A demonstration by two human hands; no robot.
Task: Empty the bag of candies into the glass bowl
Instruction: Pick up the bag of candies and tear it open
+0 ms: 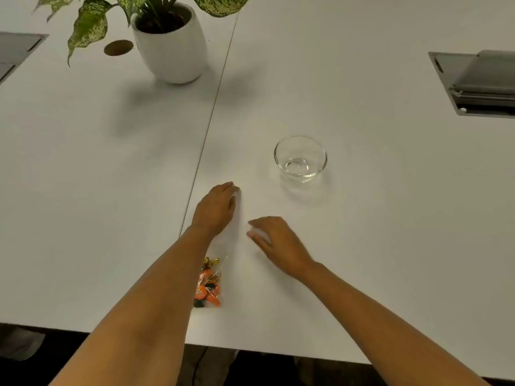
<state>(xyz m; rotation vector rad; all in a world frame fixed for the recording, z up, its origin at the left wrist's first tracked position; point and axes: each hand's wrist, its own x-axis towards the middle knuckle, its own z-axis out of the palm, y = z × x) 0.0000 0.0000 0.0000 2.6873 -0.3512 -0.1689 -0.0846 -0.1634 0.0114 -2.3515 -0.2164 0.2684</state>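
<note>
Head view is showing both hands, left hand (216, 208) and right hand (274, 240), reaching over the clear candy bag (211, 277) lying near the glass bowl (300, 157); grips unclear; bowl sitting empty, pouring not begun.

Your bag of candies (210, 280) lies on the tabletop (362, 218) near its front edge, partly under your left forearm. Glass bowl (300, 158) sits farther back & to the right. Potted plant (170, 43) stands far back left.
</note>
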